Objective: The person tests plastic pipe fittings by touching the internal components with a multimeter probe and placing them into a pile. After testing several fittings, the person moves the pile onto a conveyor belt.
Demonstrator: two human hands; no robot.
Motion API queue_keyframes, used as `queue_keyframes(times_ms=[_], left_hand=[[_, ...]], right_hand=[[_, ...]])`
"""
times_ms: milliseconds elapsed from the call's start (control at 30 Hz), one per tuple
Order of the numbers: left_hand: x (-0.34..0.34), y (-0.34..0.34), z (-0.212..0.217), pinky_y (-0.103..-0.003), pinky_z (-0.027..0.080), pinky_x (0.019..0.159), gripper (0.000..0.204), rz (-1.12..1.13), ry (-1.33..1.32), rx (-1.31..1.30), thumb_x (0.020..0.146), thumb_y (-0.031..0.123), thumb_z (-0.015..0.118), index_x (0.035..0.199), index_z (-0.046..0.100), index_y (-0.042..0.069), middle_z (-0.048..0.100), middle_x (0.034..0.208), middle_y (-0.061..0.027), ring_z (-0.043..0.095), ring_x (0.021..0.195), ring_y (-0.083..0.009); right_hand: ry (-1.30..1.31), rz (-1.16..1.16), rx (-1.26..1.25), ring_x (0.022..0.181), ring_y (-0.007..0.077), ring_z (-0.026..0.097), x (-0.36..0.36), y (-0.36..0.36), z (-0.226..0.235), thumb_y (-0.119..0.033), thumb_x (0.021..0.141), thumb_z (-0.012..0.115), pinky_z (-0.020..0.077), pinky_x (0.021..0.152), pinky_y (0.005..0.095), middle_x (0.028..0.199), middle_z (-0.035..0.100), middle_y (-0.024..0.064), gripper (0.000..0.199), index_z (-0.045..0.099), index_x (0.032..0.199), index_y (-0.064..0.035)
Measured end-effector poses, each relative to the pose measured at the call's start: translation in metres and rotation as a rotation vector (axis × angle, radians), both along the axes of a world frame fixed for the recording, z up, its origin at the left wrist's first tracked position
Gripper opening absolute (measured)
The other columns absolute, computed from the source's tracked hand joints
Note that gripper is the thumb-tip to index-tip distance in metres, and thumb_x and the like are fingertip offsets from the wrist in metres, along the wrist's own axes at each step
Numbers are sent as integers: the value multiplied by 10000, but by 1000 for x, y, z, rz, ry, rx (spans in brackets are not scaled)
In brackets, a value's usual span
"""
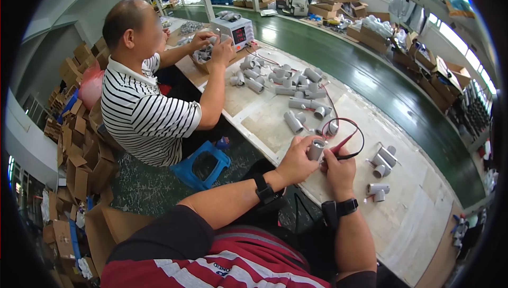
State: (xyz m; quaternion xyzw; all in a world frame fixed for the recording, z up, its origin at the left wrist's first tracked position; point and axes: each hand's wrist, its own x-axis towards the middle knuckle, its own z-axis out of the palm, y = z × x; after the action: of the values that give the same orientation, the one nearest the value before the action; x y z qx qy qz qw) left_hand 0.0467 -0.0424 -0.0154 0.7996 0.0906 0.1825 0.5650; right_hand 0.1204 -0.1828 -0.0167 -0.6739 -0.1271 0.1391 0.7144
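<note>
Cylinder (pixel 316 151), grey, sits gripped in the left hand (pixel 296 162); right hand (pixel 340 170) pinches a red probe (pixel 342 143).

Grey cylindrical part (pixel 316 152), near upright, rimmed end up; red probe (pixel 342 143), tilted, beside it.

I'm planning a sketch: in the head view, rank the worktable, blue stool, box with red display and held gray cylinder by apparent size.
1. Worktable
2. Blue stool
3. Display box
4. Gray cylinder in the left hand
</note>
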Motion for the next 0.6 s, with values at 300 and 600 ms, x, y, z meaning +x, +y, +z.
queue_keyframes(times_ms=[300, 600], left_hand=[[-16, 85, -6, -343, 543, 869, 387, 253, -137, -286, 827, 35, 648, 1207, 581, 2, 614, 1069, -81, 623, 945, -191], [52, 218, -19, -351, 555, 677, 257, 317, 159, -250, 885, 191, 718, 1036, 684, -14, 664, 814, -80, 648, 738, -214]], right_hand=[[161, -137, 226, 620, 171, 662, 20, -10, -3, -135, 974, 669, 558, 527, 292, 792, 689, 109, 145, 655, 967, 9], [187, -103, 137, 615, 136, 645, 20, -15, -3, -147, 972, 676, 535, 509, 268, 790, 688, 75, 138, 674, 945, -12]])
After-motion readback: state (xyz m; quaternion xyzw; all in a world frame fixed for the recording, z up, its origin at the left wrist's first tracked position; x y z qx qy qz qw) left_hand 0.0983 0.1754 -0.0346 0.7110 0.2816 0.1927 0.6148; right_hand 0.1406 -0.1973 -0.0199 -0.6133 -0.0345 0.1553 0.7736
